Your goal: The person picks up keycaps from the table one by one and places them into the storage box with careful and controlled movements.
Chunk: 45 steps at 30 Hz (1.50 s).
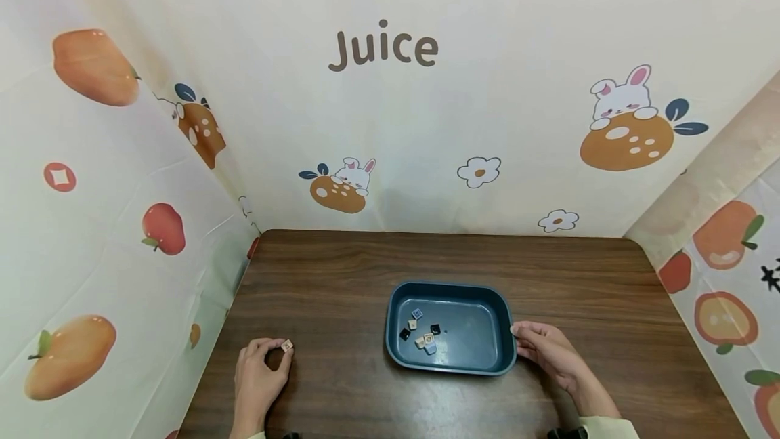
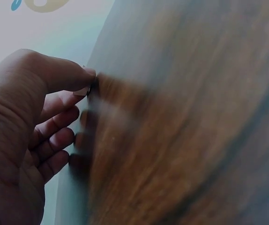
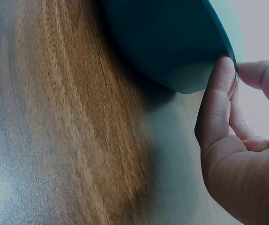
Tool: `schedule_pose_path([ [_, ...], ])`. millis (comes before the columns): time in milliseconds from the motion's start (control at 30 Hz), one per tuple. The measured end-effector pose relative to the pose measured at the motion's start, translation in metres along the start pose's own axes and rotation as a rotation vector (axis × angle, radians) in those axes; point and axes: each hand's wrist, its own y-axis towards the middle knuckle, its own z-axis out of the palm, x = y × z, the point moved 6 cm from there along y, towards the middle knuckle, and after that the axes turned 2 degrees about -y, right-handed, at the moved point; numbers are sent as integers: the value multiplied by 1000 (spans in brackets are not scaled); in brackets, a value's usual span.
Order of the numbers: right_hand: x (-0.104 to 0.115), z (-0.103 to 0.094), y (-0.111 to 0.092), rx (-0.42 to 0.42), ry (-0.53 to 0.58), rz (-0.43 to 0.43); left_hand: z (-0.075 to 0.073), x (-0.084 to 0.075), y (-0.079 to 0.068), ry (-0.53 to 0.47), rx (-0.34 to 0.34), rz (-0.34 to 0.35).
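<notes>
On the left side of the table, my left hand [image 1: 262, 374] pinches a small cream cube [image 1: 287, 345] between thumb and index finger. The cube's top carries a dark mark, and in the left wrist view the fingertips hide most of it, right down at the table. My right hand [image 1: 551, 351] grips the right-hand rim of a blue rectangular tray [image 1: 451, 369], thumb on one side of the wall and fingers on the other, as the right wrist view shows. Inside the tray's left half lie several small cubes: cream [image 1: 412, 324], black [image 1: 435, 329] and blue [image 1: 417, 314].
A brown wood-grain table [image 1: 329, 269] carries everything. Behind it hangs a pale cloth [image 1: 414, 120] printed with fruit, rabbits and the word Juice, and similar cloth closes off the left and right sides. The tray stands between the two hands.
</notes>
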Motion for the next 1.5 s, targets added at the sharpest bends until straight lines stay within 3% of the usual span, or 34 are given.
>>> schedule_pose_path([
  [300, 1, 1, -1, 4, 1, 0, 4, -10, 1, -15, -7, 36],
  [567, 2, 0, 0, 15, 7, 0, 8, -33, 3, -47, 24, 70],
  [967, 3, 0, -1, 7, -2, 6, 17, -61, 1, -75, -23, 165],
  [1500, 1, -1, -1, 1, 2, 14, 21, -88, 2, -107, -36, 257],
])
